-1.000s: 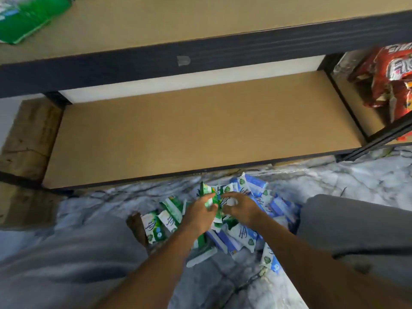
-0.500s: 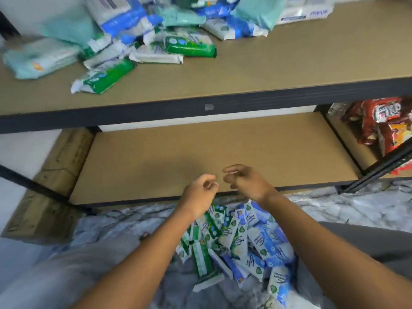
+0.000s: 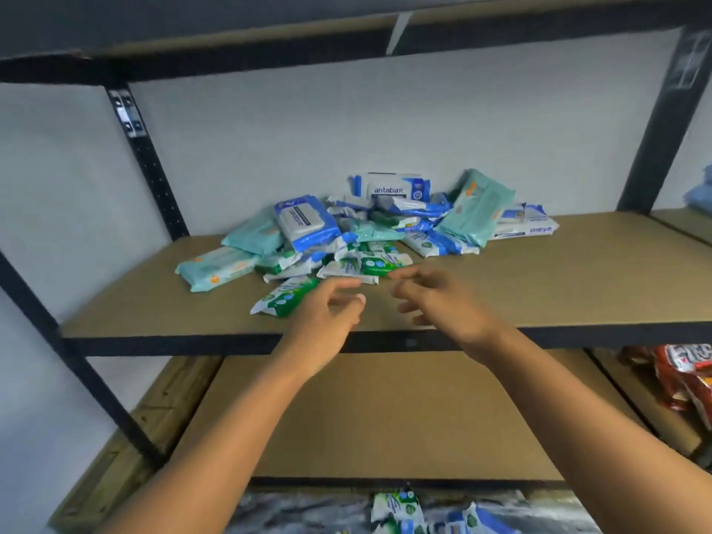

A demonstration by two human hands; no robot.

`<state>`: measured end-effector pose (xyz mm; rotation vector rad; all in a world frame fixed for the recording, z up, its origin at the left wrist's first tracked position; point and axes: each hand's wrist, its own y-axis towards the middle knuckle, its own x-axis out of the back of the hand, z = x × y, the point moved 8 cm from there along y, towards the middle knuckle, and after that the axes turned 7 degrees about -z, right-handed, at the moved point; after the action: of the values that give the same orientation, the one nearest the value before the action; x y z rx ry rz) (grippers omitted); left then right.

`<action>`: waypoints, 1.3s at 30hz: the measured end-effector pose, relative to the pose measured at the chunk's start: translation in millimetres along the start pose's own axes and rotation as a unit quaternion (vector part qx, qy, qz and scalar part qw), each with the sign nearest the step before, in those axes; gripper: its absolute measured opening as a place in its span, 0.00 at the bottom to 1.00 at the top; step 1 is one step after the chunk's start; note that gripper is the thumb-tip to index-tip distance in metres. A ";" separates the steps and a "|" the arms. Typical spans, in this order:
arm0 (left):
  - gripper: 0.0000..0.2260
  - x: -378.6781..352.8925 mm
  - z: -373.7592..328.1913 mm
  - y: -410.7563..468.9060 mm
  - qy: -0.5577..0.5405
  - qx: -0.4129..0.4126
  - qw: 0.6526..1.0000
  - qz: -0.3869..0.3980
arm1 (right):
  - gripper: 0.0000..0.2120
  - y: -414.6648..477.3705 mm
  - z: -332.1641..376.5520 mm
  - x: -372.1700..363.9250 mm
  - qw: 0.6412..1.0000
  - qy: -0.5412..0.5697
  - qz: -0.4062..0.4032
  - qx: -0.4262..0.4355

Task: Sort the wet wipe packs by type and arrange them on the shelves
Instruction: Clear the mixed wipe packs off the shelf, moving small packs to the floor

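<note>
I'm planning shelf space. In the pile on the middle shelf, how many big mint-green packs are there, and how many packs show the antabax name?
Mint-green packs: 4, one mostly buried
Packs showing antabax: 2
Total: 6
Smaller packs are too jumbled to count.

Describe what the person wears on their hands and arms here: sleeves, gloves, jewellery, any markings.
The left hand and right hand are bare: no gloves, rings or bracelets show. The left forearm and right forearm are bare too, with no sleeve, watch or marking in view down to the picture's edge.
</note>
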<state>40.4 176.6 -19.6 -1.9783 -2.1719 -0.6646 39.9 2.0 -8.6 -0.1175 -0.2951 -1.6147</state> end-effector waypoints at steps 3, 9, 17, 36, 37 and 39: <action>0.08 13.7 -4.8 38.6 0.017 -0.003 0.999 -0.027 | 0.09 33.5 8.1 2.8 1.000 -0.018 -0.012 -0.001; 0.12 8.6 11.8 116.9 0.108 -0.016 0.993 -0.037 | 0.09 103.1 -6.4 0.0 0.995 -0.100 -0.001 0.007; 0.13 -12.9 22.1 186.6 0.185 -0.069 0.980 -0.038 | 0.07 156.1 -24.5 -17.5 0.981 -0.171 0.092 0.012; 0.18 -111.1 -3.1 224.3 0.236 -0.178 0.955 -0.024 | 0.12 177.0 -66.0 40.4 0.952 -0.288 0.102 0.011; 0.20 -114.6 -1.1 222.8 0.257 -0.176 0.950 -0.009 | 0.12 177.3 -66.8 40.6 0.952 -0.290 0.101 0.009; 0.22 -119.0 1.8 219.6 0.318 -0.176 0.932 0.012 | 0.11 177.3 -68.4 41.8 0.949 -0.299 0.096 0.010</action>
<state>270.0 78.0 -15.7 -1.5877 -1.7078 -1.5267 220.0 -63.3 -42.7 -0.6092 -0.7434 -1.3510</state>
